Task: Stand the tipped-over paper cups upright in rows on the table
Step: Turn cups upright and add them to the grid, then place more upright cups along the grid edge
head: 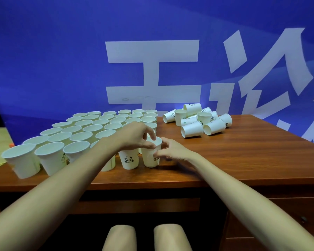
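Bare table (234,160) lies open right of the upright cups (91,129), with the tipped-over pile (198,120) crowding the far edge.

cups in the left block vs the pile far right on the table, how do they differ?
The left block stands upright, mouths up; the right pile mostly lies tipped, mouths sideways. The block is in tidy rows; the pile is a loose heap, some cups resting on others. Both hands are at a cup on the block's near right corner. Both groups: white printed paper cups.

Both hands meet on one upright cup (151,154): left hand (136,136) pinches its rim, right hand (172,148) touches its side. Tipped cups (198,120) lie beyond the right hand on the surface (243,160).
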The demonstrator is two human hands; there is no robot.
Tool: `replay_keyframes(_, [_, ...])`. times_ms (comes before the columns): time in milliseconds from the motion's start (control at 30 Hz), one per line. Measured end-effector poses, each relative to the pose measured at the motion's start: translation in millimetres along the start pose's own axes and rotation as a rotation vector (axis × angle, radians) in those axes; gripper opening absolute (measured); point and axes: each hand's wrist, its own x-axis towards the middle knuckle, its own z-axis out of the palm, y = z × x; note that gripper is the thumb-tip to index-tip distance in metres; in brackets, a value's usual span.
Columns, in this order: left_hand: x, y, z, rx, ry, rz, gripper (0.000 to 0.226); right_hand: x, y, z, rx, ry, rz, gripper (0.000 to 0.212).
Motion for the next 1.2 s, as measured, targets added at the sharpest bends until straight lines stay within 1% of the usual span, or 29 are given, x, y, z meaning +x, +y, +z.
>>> replay_keyframes(67, [2.1, -3.1, 0.1, -0.019, 0.037, -0.016, 0.031, 1.0, 1.4, 0.0, -0.031, -0.006, 0.003, 0.052])
replay_keyframes(167, [6.1, -5.7, 1.2, -0.03, 0.089, -0.039, 0.029, 3.9, 0.7, -8.5, -0.042, -0.015, 0.024, 0.061])
replay_keyframes(233, [10.5, -5.0, 1.0, -0.04, 0.103, -0.044, 0.028, 8.1, -1.3, -21.5, -0.052, 0.032, 0.034, 0.066])
replay_keyframes(300, [17.7, -3.2, -1.2, -0.041, 0.097, -0.038, 0.028, 14.7, -2.5, -38.4, -0.086, 0.162, 0.049, 0.058])
replay_keyframes(400, [35.0, -0.9, -5.1, -0.027, 0.074, -0.018, 0.025, 29.9, 3.7, -69.6, -0.108, 0.407, 0.087, 0.044])
replay_keyframes(500, [58.1, 1.1, -8.7, 0.018, 0.062, 0.017, 0.022, 46.2, 19.6, -101.9, -0.205, 0.618, 0.148, 0.041])
replay_keyframes(600, [84.4, 1.3, -9.3, 0.059, 0.028, 0.021, 0.021, 58.5, 35.5, -128.7, -0.257, 0.741, 0.201, 0.041])
replay_keyframes(733, [118.9, 1.1, -2.7, 0.107, -0.033, 0.019, 0.024, 68.9, 49.6, -148.5, -0.28, 0.752, 0.301, 0.032])
replay_keyframes(800, [133.5, -0.9, 2.4, 0.118, -0.06, 0.01, 0.024, 73.6, 55.5, -153.5, -0.302, 0.747, 0.317, 0.019])
replay_keyframes(833, [140.0, -2.3, 4.9, 0.125, -0.071, 0.004, 0.024, 76.6, 57.9, -155.7, -0.311, 0.743, 0.313, 0.016])
replay_keyframes(867, [145.9, -4.3, 7.0, 0.134, -0.077, 0.0, 0.024, 79.7, 59.1, -157.2, -0.318, 0.739, 0.308, 0.017])
replay_keyframes(933, [156.8, -9.2, 10.6, 0.151, -0.08, -0.004, 0.023, 85.8, 58.4, -159.6, -0.329, 0.73, 0.284, 0.018])
replay_keyframes(1067, [175.5, -18.8, 17.2, 0.192, -0.071, -0.013, 0.027, 96.7, 49.7, -159.2, -0.35, 0.67, 0.208, 0.013])
replay_keyframes(1200, [189.8, -28.2, 14.7, 0.224, -0.073, -0.039, 0.031, 110.5, 36.6, -153.1, -0.427, 0.601, 0.069, 0.012])
